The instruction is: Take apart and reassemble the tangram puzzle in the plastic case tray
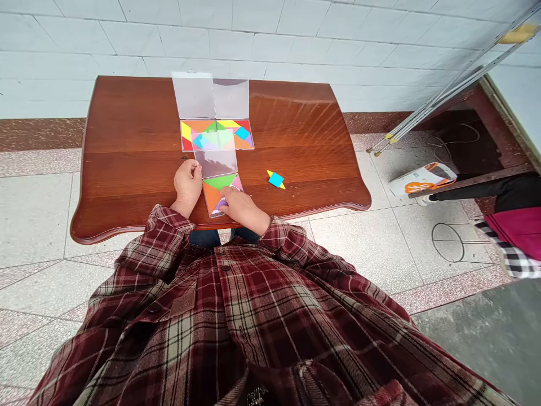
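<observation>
We log the tangram case (216,141) lying straight ahead of the hands, long axis pointing away, its near panel (220,181) closer to the right hand (240,208), fingers curled down onto it, while the left hand (187,183) bunches at the clear flap (215,163), pinch unclear, loose tiles (275,179) off right.

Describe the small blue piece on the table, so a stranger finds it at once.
On the polished wooden table, look right of the open clear tangram case. The blue square lies there with yellow triangles touching it, the only pieces outside the case.
</observation>
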Demonstrator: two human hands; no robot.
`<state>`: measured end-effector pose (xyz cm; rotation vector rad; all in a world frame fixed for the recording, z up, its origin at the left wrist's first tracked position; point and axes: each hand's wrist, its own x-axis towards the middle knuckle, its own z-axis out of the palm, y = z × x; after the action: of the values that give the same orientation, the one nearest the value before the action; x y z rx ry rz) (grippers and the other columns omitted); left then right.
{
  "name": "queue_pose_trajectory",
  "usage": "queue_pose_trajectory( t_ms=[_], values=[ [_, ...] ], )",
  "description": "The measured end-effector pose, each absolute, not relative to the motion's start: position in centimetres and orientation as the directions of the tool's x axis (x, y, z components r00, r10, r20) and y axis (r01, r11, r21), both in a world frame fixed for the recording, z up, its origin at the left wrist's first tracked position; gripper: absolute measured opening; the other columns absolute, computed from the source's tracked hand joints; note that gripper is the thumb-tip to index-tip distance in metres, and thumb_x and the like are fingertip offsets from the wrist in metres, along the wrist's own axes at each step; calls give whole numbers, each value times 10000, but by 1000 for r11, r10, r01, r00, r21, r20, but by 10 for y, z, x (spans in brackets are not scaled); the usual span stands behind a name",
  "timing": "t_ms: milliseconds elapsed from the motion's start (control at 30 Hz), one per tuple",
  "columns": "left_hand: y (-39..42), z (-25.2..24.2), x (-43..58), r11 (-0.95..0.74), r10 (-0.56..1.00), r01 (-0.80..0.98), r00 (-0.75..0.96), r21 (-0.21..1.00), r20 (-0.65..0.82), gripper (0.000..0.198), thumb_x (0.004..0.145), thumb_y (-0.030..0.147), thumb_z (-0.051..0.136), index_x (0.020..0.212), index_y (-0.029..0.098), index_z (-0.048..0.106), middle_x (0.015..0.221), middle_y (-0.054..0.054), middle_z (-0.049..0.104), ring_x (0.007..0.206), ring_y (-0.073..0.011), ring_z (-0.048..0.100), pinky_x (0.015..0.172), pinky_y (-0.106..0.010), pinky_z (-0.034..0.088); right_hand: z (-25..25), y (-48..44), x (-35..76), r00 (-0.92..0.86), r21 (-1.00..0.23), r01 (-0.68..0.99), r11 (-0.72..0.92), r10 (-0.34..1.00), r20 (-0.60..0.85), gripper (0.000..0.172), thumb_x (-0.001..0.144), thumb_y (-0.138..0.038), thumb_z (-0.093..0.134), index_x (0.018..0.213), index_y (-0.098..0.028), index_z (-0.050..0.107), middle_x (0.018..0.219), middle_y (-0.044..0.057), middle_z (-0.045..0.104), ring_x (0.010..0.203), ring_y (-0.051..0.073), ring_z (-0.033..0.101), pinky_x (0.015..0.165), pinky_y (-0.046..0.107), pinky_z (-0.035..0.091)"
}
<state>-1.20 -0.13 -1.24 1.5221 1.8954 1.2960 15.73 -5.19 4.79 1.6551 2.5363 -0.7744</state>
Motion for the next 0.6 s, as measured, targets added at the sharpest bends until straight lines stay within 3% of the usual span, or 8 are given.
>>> queue_pose_trajectory(
  t_ms=[133, 300, 500, 600],
  values=[
    [-1, -12, -12, -19, 908, 562, -337, 827, 250, 64, 810, 247, 521, 843, 205, 557, 786, -10, 613, 735, -134, 572, 753, -270, 469, 46, -46, 167, -500, -491, 802, 341, 832, -240, 101, 853, -215, 555, 918, -183, 626, 951, 47, 654, 867, 179, 585, 722, 266, 421],
    [1, -15, -14, -22, 906, 548, -343, 836, 249, 77, 797, 242, 530, 857, 205, 562, 790, -6, 611, 726, -130, 568, 758, -270, 476, 52, -29, 211, -408, -617, 744, 257, 906, -114, 130, 868, -222, 516, 836, -175, 632, 847, 15, 655, 797, 145, 561, 734, 251, 396],
    [1, -15, -15, -21, 909, 550, -336, 835, 244, 84, 805, 254, 525, 860, 200, 559, 797, -8, 612, 732, -130, 571, 767, -276, 482, 48, -20, 276, -72, -452, 892, 5, 989, -132, 137, 865, -240, 530, 850, -169, 646, 843, 56, 678, 778, 184, 587, 745, 300, 415],
    [0, -15, -15, -35, 907, 555, -331, 831, 260, 89, 805, 271, 530, 853, 203, 560, 790, -8, 611, 732, -130, 571, 769, -276, 483, 43, -23, 282, 12, -401, 915, -42, 997, -78, 178, 855, -231, 536, 979, -153, 638, 919, 92, 682, 831, 212, 604, 759, 324, 436]
  ],
)
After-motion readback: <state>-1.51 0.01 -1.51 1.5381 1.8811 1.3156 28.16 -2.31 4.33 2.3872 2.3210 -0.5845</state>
